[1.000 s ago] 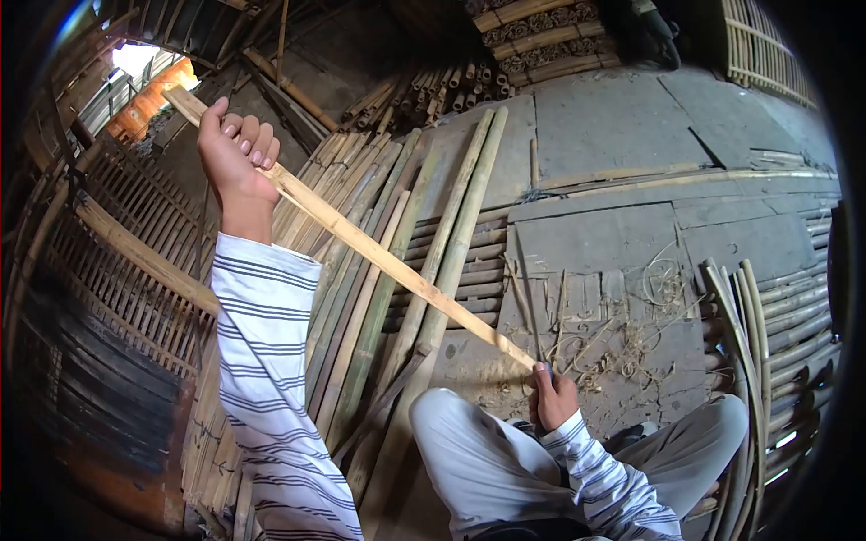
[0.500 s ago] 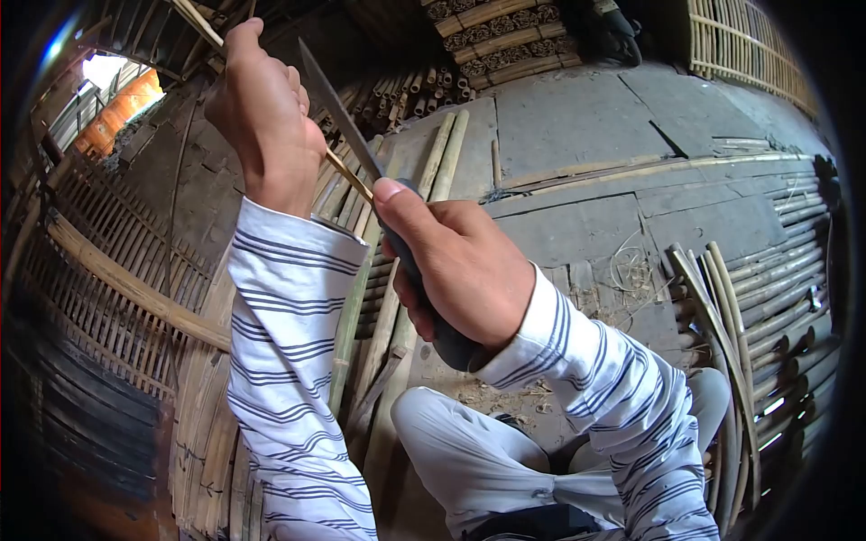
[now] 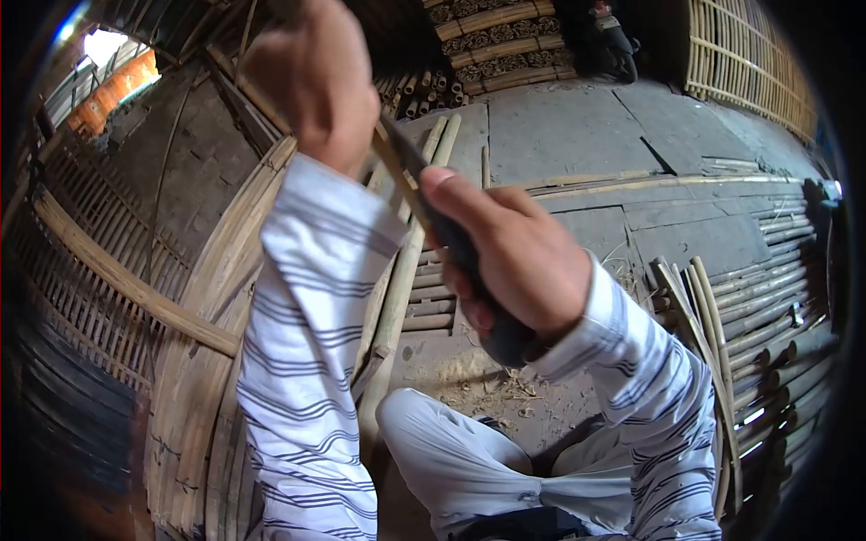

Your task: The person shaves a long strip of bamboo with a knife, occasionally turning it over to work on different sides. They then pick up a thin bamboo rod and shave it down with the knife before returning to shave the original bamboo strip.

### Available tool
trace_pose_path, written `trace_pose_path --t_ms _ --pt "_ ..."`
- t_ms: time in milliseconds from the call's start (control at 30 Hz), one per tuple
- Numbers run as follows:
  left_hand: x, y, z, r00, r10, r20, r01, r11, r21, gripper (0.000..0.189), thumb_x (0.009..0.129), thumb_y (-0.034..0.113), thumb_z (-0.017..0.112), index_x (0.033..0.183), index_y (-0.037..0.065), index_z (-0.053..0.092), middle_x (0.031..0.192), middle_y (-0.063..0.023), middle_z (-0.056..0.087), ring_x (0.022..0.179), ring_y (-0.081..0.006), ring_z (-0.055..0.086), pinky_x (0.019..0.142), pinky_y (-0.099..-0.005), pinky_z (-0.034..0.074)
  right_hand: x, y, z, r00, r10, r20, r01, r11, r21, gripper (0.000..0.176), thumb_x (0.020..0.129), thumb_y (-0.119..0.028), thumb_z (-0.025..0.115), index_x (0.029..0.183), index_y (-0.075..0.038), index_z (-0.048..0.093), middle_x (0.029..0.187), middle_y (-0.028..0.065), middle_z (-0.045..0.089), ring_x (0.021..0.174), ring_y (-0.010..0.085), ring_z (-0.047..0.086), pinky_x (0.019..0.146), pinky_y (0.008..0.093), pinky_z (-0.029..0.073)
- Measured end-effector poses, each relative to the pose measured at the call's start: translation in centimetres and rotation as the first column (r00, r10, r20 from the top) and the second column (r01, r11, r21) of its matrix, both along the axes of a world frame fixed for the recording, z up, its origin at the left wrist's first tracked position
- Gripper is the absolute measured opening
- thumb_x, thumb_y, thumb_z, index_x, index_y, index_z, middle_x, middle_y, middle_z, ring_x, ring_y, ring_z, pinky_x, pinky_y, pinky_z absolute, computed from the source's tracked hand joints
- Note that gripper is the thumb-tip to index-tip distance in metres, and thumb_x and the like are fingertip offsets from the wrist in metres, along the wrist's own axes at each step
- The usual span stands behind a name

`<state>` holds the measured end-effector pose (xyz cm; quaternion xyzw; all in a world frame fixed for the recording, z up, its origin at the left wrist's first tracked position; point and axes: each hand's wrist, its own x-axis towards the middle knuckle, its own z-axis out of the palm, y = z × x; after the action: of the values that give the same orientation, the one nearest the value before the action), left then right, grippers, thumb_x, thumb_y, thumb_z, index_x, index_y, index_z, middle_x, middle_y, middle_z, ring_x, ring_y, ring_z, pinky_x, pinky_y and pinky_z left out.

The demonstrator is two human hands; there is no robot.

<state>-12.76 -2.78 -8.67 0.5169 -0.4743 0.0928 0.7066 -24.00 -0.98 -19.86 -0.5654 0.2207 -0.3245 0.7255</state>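
Note:
My right hand is wrapped round the dark handle of a knife. The thumb lies at the base of the blade, which points up and left. A narrow bamboo strip runs close alongside the blade, between it and my left wrist; whether they touch is hard to tell. My left hand is closed on the strip higher up, its fingers turned away and smeared by motion. The upper end of the strip is hidden behind that hand.
Bamboo poles lie on the floor before me. Shavings are scattered near my legs. Slatted bamboo panels stand left, stacked poles lie right. Bundled bamboo and a motorbike wheel are at the back.
Both hands have moved to the right, the left also upward. The knife blade, earlier angled away from the bamboo strip, now lies close along it.

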Motion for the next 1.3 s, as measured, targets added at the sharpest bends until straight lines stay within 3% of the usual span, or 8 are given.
trace_pose_path --t_ms 100,133,267,367,600,867,1133,1300 --pt "1.9 -4.0 -0.9 0.958 0.285 -0.002 -0.283 0.95 -0.129 0.064 0.093 0.044 0.055 0.082 -0.019 0.055 0.082 -0.028 0.063 0.083 -0.0294 0.063 0.072 -0.0398 0.046 -0.5 0.4 -2.2 0.996 -0.076 -0.051 0.077 0.997 0.013 0.051 0.096 -0.052 0.052 0.082 -0.002 0.052 0.054 0.0012 0.048 0.036 0.0103 0.043 0.035 0.0244 0.033" --pt "2.5 -5.6 -0.9 0.971 0.24 -0.021 -0.237 0.935 -0.265 0.061 0.091 0.042 0.057 0.079 -0.018 0.058 0.072 -0.0266 0.062 0.073 -0.0277 0.06 0.067 -0.0444 0.045 -0.6 0.3 -2.2 0.994 -0.077 -0.079 0.077 0.997 -0.004 0.051 0.095 -0.052 0.052 0.082 -0.002 0.052 0.054 0.0012 0.048 0.036 0.0101 0.042 0.035 0.0244 0.034" --pt "-0.3 -3.5 -0.4 0.987 0.147 -0.07 -0.158 0.969 -0.191 0.047 0.085 0.032 0.059 0.066 -0.011 0.056 0.06 -0.0133 0.055 0.058 -0.022 0.05 0.057 -0.0424 0.039 -1.6 -0.2 -0.3 0.992 -0.078 -0.103 0.073 0.996 -0.053 0.053 0.094 -0.055 0.054 0.083 -0.003 0.051 0.052 0.0005 0.047 0.034 0.0092 0.043 0.034 0.0241 0.036" --pt "-0.1 -4.2 -1.0 0.994 0.086 -0.065 -0.098 0.972 -0.213 0.046 0.085 0.031 0.059 0.064 -0.009 0.055 0.059 -0.0109 0.052 0.057 -0.0199 0.048 0.056 -0.041 0.038 -1.7 -0.2 0.2 0.996 -0.083 -0.017 0.084 0.996 0.009 0.054 0.094 -0.056 0.053 0.082 -0.003 0.051 0.052 -0.0003 0.048 0.034 0.0088 0.043 0.034 0.0239 0.037" --pt "-0.3 -4.5 -1.3 0.997 0.029 -0.071 -0.044 0.972 -0.229 0.043 0.085 0.03 0.059 0.061 -0.004 0.051 0.056 -0.0053 0.046 0.054 -0.0149 0.042 0.052 -0.0378 0.034 -0.8 -1.1 -2.8 0.977 -0.078 -0.2 0.087 0.995 0.037 0.054 0.095 -0.055 0.051 0.082 -0.002 0.052 0.053 -0.0002 0.049 0.036 0.0092 0.044 0.036 0.024 0.038" --pt "-0.3 -5.0 -1.6 0.999 -0.053 -0.014 0.047 0.957 -0.288 0.041 0.086 0.028 0.06 0.058 0.0 0.048 0.054 0.0001 0.042 0.052 -0.01 0.037 0.049 -0.0347 0.031 -0.4 -0.7 -2.0 0.985 -0.056 0.163 0.043 0.996 0.083 0.055 0.093 -0.056 0.052 0.081 -0.002 0.052 0.051 0.0021 0.047 0.034 0.0123 0.043 0.035 0.0259 0.036" --pt "-1.3 -4.7 -1.1 0.996 -0.049 -0.072 0.025 0.952 -0.304 0.04 0.089 0.028 0.059 0.06 0.001 0.05 0.054 0.0007 0.041 0.053 -0.0093 0.038 0.049 -0.033 0.031 -1.2 -1.3 -0.6 0.994 -0.031 0.102 0.039 0.996 -0.082 0.055 0.095 -0.054 0.048 0.078 -0.002 0.052 0.051 0.0027 0.048 0.034 0.0116 0.045 0.036 0.0258 0.038" --pt "-0.7 -3.7 -1.6 0.99 -0.138 0.04 0.144 0.944 -0.298 0.041 0.089 0.031 0.059 0.061 0.004 0.048 0.054 0.0011 0.039 0.05 -0.0094 0.037 0.048 -0.0317 0.029 -1.8 -1.1 -1.2 0.999 -0.024 0.045 0.024 1.0 0.0 0.054 0.095 -0.054 0.05 0.078 -0.003 0.052 0.051 0.0009 0.047 0.034 0.0106 0.044 0.035 0.0256 0.038"
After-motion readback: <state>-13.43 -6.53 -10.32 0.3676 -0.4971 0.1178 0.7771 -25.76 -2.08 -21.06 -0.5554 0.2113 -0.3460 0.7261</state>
